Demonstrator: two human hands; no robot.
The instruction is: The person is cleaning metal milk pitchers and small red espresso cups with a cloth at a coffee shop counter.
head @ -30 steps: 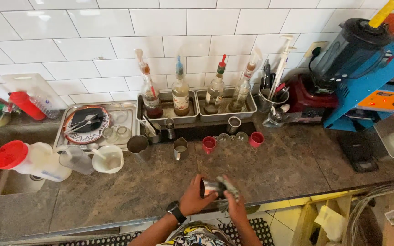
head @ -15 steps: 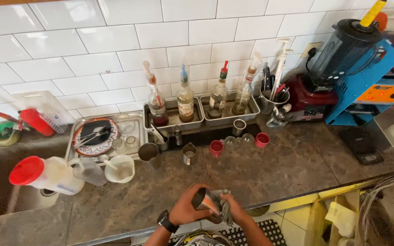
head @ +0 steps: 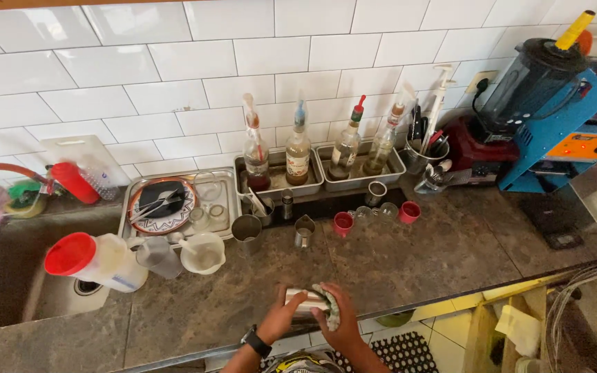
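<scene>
Counter (head: 409, 269): dark stone, runs the full width below a white tiled wall (head: 174, 83). Sink (head: 15, 276) set into it at far left.

Blender (head: 519, 97): dark jar on a red base, far right against the wall, just beside a blue machine (head: 561, 131).

Rack (head: 222, 183): metal, left of centre at the wall, holding a patterned plate (head: 162, 205) and clear glasses. Two metal trays (head: 361, 176) right of it carry four bottles (head: 298, 153) with pour spouts.

Jug (head: 101, 259): white, red lid, lying at the sink's edge. White cup (head: 203, 252) just beside it, to the right.

Small items in a row mid-counter: steel cup (head: 247, 229), small steel pitcher (head: 303, 231), two red cups (head: 343, 222).

Near edge, centre: both hands meet over a small metal cup (head: 304, 301), which lies on its side, held just above the counter close to the front edge.

Left hand (head: 281, 316): black watch on the wrist. Fingers curled and closed round the left end of the metal cup, thumb on top. Firm grip.

Right hand (head: 340, 324): fingers closed on a greenish cloth (head: 329, 307), pressing it against the right end of the metal cup. Cloth bunched between palm and cup; fingertips mostly hidden under it.

Neither hand touches anything else; the row of small cups is well apart, further back.
</scene>
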